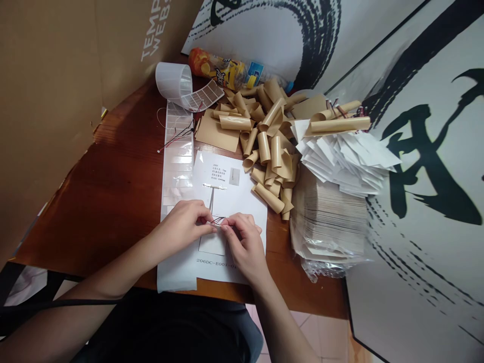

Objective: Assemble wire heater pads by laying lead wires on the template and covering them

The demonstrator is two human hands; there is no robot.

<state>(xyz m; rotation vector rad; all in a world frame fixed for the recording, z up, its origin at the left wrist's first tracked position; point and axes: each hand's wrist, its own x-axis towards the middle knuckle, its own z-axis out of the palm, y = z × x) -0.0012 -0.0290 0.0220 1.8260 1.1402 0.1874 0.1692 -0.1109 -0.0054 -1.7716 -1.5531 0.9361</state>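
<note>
Over a printed white sheet (249, 201), my left hand (189, 222) pinches one side of a small bundle of thin dark and red wires (218, 220). My right hand (244, 237) closes its thumb and index finger on the other side of the same wires. The two hands are close together, fingertips a short gap apart. Above them a drawn outline and a small picture show on the sheet. Printed text runs along the sheet's lower part, partly covered by my right hand. The wire ends are too small to make out.
A label roll (174, 83) trails a strip with loose wires (177, 136) on it. Curled brown paper pieces (276, 151) lie heaped beyond the sheet. At right, white slips (340, 156) top a plastic-wrapped stack (328, 217). A bottle (238, 70) lies behind; cardboard (56, 101) stands left.
</note>
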